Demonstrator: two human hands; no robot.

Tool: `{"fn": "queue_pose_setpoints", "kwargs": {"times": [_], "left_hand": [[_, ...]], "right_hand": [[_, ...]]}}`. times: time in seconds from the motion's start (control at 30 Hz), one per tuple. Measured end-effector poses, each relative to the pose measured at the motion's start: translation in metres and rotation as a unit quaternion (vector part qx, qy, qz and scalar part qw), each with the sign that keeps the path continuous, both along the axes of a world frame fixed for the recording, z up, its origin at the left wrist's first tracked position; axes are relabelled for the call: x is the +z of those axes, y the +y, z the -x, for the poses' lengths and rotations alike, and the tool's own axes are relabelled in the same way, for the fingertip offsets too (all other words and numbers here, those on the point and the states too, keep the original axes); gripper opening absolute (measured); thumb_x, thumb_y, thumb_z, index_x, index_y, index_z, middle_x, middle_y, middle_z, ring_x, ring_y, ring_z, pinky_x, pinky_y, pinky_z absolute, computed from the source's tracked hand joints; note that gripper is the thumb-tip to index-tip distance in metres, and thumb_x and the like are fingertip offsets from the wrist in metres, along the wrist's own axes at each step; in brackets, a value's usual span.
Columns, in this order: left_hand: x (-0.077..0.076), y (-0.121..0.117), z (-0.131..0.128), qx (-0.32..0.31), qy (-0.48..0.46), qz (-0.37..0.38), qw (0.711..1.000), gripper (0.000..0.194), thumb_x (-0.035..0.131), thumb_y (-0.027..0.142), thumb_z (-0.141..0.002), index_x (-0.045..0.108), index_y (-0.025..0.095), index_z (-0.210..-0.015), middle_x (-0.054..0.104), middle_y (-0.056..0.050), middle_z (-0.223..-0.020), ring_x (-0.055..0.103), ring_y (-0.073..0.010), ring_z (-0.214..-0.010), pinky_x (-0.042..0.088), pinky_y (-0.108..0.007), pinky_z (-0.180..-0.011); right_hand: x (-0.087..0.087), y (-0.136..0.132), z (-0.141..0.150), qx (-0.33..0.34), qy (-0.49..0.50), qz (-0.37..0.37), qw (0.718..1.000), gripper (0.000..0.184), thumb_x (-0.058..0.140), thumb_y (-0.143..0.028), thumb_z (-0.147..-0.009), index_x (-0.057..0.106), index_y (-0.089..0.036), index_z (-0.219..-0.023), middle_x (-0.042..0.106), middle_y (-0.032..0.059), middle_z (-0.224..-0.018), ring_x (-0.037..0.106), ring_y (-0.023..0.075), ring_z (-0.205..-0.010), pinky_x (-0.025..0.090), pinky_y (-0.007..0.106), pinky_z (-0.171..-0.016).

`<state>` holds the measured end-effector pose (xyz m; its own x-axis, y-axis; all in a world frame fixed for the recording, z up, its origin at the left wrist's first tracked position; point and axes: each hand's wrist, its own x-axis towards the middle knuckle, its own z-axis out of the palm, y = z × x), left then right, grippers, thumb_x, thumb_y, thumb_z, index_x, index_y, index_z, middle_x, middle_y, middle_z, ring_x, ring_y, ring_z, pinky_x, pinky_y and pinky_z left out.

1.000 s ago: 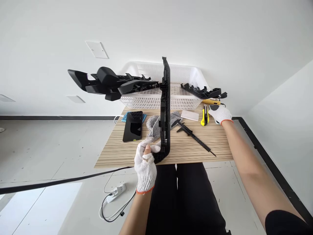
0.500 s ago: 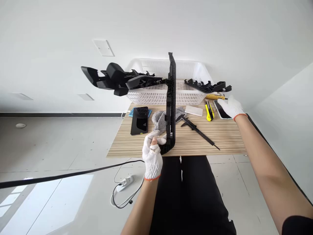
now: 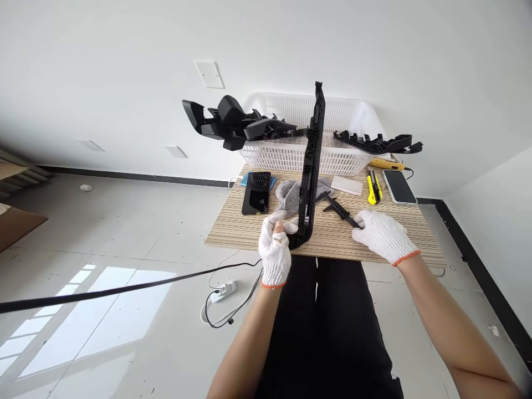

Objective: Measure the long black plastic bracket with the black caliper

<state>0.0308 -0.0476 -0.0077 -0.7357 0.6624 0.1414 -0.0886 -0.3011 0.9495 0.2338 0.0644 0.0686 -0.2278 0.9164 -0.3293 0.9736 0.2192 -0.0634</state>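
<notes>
My left hand (image 3: 276,250), in a white knit glove with the thumb tip bare, is closed on the lower end of a long black plastic trim piece (image 3: 311,166). The piece stands up in front of the basket. My gloved right hand (image 3: 380,233) pinches the tail end of a black vernier caliper (image 3: 341,210), whose jaws point to the back left on the table. Behind the trim piece lies a grey knit glove or cloth (image 3: 290,195), partly hidden.
A white plastic basket (image 3: 274,158) holds more black trim parts (image 3: 233,124). On the wooden-patterned table (image 3: 233,224) lie a black device (image 3: 256,194), a white block (image 3: 347,185), a yellow utility knife (image 3: 373,188), a phone (image 3: 399,187) and a yellow tool (image 3: 386,164). A power strip (image 3: 224,290) lies on the floor.
My right hand has moved from the phone toward me and left, onto the caliper's tail. My left hand still holds the trim piece. The whole view has shifted.
</notes>
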Motion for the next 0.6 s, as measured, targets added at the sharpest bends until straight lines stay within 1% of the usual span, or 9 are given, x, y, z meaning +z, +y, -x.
{"fn": "queue_pose_setpoints", "kwargs": {"times": [0.1, 0.17, 0.23, 0.3, 0.43, 0.53, 0.57, 0.6], "left_hand": [[-0.003, 0.0, -0.002, 0.015, 0.012, -0.016, 1.0, 0.037, 0.065, 0.054, -0.098, 0.069, 0.018, -0.108, 0.07, 0.001, -0.067, 0.067, -0.0169, -0.068, 0.055, -0.043, -0.099], [-0.005, 0.0, -0.003, 0.02, 0.02, -0.016, 0.999, 0.037, 0.065, 0.055, -0.1, 0.07, 0.019, -0.109, 0.07, 0.001, -0.068, 0.066, -0.016, -0.065, 0.056, -0.043, -0.096], [-0.006, -0.001, -0.003, 0.011, 0.022, -0.021, 0.999, 0.038, 0.064, 0.054, -0.101, 0.07, 0.019, -0.111, 0.07, 0.001, -0.069, 0.066, -0.0162, -0.065, 0.057, -0.041, -0.092], [-0.007, -0.001, -0.003, 0.001, 0.024, -0.023, 0.999, 0.037, 0.064, 0.054, -0.101, 0.07, 0.019, -0.113, 0.07, 0.001, -0.07, 0.067, -0.0165, -0.068, 0.058, -0.039, -0.089], [-0.008, -0.002, -0.002, -0.007, 0.029, -0.014, 0.999, 0.037, 0.063, 0.054, -0.102, 0.069, 0.02, -0.115, 0.069, 0.001, -0.07, 0.068, -0.0165, -0.072, 0.056, -0.037, -0.088], [-0.007, -0.003, -0.002, -0.005, 0.037, -0.004, 0.999, 0.039, 0.062, 0.056, -0.102, 0.069, 0.02, -0.116, 0.069, 0.001, -0.071, 0.068, -0.017, -0.071, 0.056, -0.037, -0.084], [-0.006, -0.003, -0.002, -0.003, 0.04, 0.001, 0.999, 0.04, 0.062, 0.056, -0.102, 0.07, 0.02, -0.115, 0.069, 0.0, -0.071, 0.066, -0.0166, -0.068, 0.056, -0.036, -0.08], [-0.006, -0.003, -0.002, -0.002, 0.041, 0.005, 0.999, 0.041, 0.062, 0.057, -0.102, 0.07, 0.02, -0.115, 0.069, 0.0, -0.071, 0.065, -0.0161, -0.066, 0.055, -0.035, -0.076]], "right_hand": [[0.003, 0.001, 0.0, 0.009, -0.019, 0.011, 1.0, 0.024, 0.054, -0.037, -0.088, 0.07, -0.026, -0.102, 0.075, 0.0097, -0.097, 0.07, 0.0326, -0.091, 0.044, 0.04, -0.07], [0.003, 0.0, -0.006, 0.021, -0.004, 0.017, 1.0, 0.026, 0.05, -0.041, -0.093, 0.069, -0.025, -0.1, 0.075, 0.0096, -0.094, 0.069, 0.0302, -0.086, 0.041, 0.037, -0.067], [0.002, -0.002, -0.017, 0.032, 0.039, 0.009, 0.999, 0.034, 0.044, -0.048, -0.099, 0.069, -0.026, -0.103, 0.076, 0.0087, -0.097, 0.07, 0.0282, -0.086, 0.04, 0.035, -0.066], [0.001, -0.005, -0.031, 0.032, 0.099, -0.013, 0.994, 0.041, 0.038, -0.055, -0.103, 0.068, -0.026, -0.106, 0.077, 0.0073, -0.102, 0.07, 0.0262, -0.087, 0.042, 0.034, -0.066], [0.002, -0.018, -0.056, 0.024, 0.196, -0.057, 0.979, 0.045, 0.039, -0.062, -0.104, 0.067, -0.027, -0.108, 0.076, 0.0049, -0.096, 0.07, 0.0243, -0.082, 0.047, 0.036, -0.069], [0.004, -0.028, -0.064, 0.029, 0.241, -0.075, 0.967, 0.051, 0.033, -0.065, -0.105, 0.069, -0.029, -0.111, 0.077, 0.0054, -0.105, 0.072, 0.0272, -0.094, 0.052, 0.039, -0.076], [0.004, -0.03, -0.064, 0.032, 0.248, -0.078, 0.965, 0.053, 0.031, -0.066, -0.106, 0.07, -0.03, -0.109, 0.077, 0.0052, -0.104, 0.072, 0.0274, -0.094, 0.053, 0.04, -0.076], [0.004, -0.031, -0.063, 0.039, 0.249, -0.083, 0.964, 0.054, 0.03, -0.067, -0.106, 0.069, -0.029, -0.105, 0.076, 0.0049, -0.1, 0.071, 0.0271, -0.089, 0.052, 0.04, -0.074]]}}
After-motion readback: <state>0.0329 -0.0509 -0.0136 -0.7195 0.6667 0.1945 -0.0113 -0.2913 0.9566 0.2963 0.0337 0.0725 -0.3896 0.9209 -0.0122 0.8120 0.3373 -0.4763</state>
